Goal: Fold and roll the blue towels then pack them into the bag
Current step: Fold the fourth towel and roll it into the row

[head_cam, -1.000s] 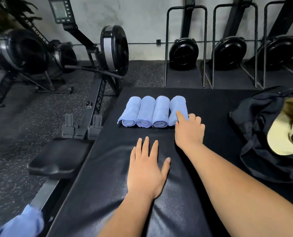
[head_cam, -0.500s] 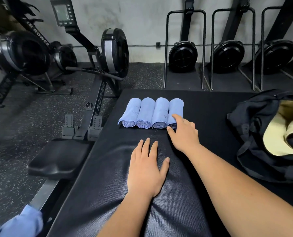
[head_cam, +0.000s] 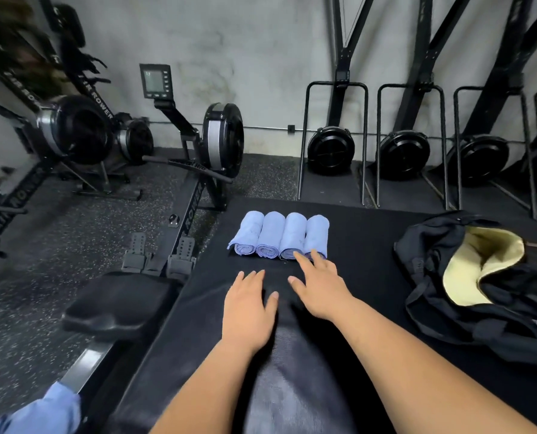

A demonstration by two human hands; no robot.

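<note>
**A:** How far along is the towel job?

**B:** The folding and rolling looks done for four of them. Four rolled blue towels [head_cam: 279, 234] lie side by side in a tight row at the centre of the frame, on the black padded mat [head_cam: 370, 233], spiral ends facing the camera.

**A:** And the packing?

**B:** I'd say it hasn't started. The black duffel bag [head_cam: 433, 245] sits at the right of the frame, well apart from the rolls. Its mouth gapes open onto a pale yellow lining [head_cam: 480, 261], and no blue shows inside.

**A:** What are the hands doing?

**B:** Neither holds anything. The left hand [head_cam: 250, 311] lies flat on the mat below the row, fingers straight and close together. The right hand [head_cam: 318, 289] is spread, its fingertips [head_cam: 299, 255] at the near ends of the two rolls towards the right. I can't tell whether they are touching.

**A:** Anything else left?

**B:** Some blue cloth [head_cam: 41, 411] shows at the lower left corner, cut off by the frame edge. It may be another towel waiting to be rolled.
</note>
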